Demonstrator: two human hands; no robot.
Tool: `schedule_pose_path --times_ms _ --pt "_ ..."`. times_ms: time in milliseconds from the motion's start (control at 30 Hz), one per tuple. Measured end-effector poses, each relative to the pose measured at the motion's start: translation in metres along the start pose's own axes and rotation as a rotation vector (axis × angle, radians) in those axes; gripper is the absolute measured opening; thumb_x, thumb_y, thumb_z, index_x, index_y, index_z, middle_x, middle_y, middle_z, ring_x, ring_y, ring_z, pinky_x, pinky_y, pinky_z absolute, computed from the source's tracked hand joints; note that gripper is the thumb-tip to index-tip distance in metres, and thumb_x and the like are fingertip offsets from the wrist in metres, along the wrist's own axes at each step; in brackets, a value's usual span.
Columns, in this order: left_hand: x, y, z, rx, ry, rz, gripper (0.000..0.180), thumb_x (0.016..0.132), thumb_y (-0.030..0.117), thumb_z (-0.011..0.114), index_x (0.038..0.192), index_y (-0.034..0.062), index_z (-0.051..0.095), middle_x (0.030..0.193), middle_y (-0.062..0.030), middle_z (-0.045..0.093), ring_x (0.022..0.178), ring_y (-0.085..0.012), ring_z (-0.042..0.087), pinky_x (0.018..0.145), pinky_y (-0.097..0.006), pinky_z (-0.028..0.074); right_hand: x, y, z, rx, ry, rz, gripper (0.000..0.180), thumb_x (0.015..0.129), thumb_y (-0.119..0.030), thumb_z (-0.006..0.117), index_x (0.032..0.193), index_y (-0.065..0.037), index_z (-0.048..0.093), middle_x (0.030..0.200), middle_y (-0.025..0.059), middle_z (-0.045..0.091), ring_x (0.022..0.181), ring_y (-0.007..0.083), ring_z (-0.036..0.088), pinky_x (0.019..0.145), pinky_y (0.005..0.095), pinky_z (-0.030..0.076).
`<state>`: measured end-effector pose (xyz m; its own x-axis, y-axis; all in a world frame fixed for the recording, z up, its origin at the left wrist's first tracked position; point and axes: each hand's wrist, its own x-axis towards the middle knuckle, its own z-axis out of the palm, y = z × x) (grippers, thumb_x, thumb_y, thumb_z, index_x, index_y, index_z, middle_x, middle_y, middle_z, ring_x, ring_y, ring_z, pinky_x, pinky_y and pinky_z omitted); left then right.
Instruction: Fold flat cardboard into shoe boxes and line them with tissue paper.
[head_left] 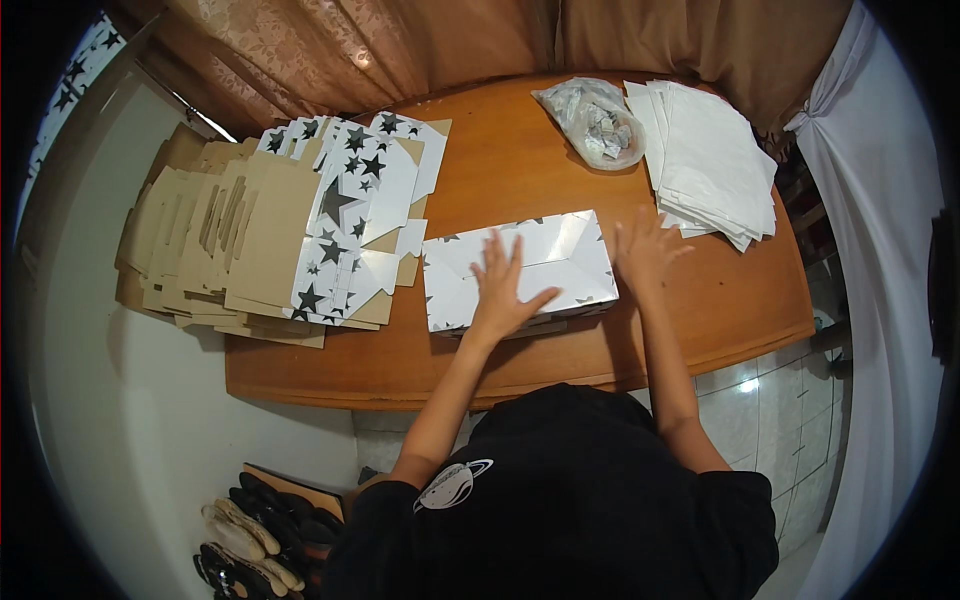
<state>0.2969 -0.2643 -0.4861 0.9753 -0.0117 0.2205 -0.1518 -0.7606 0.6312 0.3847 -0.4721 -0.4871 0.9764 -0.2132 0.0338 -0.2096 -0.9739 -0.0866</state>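
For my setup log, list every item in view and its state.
White box: top closed, on the table
Left hand: open, spread over the box top
Right hand: open, by the box's right end
Star-printed cardboard: unassembled, overlapping
Brown cardboard: flat, piled
Plastic bag: partly filled
White sheets: loosely stacked
Brown curtain: hanging
White curtain: gathered
Shoes: unworn, heaped

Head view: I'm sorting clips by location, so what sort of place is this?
Probably a room in a home, perhaps used as a workspace: brown curtains, a wooden table and footwear gathered at lower left suggest it.
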Motion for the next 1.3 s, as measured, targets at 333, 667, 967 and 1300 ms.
schedule_pose_path --times_ms 333,667,967,1300 --pt "0.103 0.039 0.029 0.319 -0.580 0.675 0.110 0.035 0.073 0.071 0.128 0.0194 0.045 0.146 -0.0189 0.007 0.134 -0.0395 0.010 0.097 -0.068 0.010 -0.090 0.052 0.024 0.530 0.013 -0.282 0.050 0.092 -0.038 0.037 0.135 -0.012 0.035 0.143 0.0191 0.022 0.132 0.0435 0.013 0.096 0.0685 -0.002" --pt "0.119 0.070 0.016 0.309 -0.366 0.757 0.081 0.038 0.060 0.074 0.100 0.0103 0.055 0.125 -0.0039 0.047 0.120 -0.0322 0.036 0.086 -0.067 0.020 -0.092 0.058 0.035 0.834 0.071 -0.221 0.059 0.090 -0.040 0.044 0.138 -0.010 0.027 0.145 0.0187 0.015 0.134 0.0395 0.011 0.099 0.0643 -0.001" --pt "0.089 0.075 -0.097 -0.258 0.433 0.751 0.077 0.046 0.072 0.070 0.084 0.0064 0.056 0.128 -0.0181 0.042 0.117 -0.0288 0.038 0.095 -0.041 0.031 -0.066 0.037 0.001 0.955 0.421 -0.543 0.107 0.066 -0.067 0.059 0.140 -0.005 0.014 0.146 0.0198 0.009 0.135 0.0387 0.007 0.101 0.0614 -0.004" --pt "0.020 -0.019 -0.117 -0.338 0.335 0.188 0.070 0.073 0.065 0.054 0.113 0.0071 0.049 0.111 -0.0103 0.052 0.094 -0.0209 0.044 0.086 -0.036 0.033 -0.075 0.002 0.007 0.812 0.517 -0.984 0.091 0.061 -0.029 0.079 0.137 -0.031 0.028 0.141 0.0100 0.029 0.132 0.0435 0.016 0.099 0.0663 -0.002"
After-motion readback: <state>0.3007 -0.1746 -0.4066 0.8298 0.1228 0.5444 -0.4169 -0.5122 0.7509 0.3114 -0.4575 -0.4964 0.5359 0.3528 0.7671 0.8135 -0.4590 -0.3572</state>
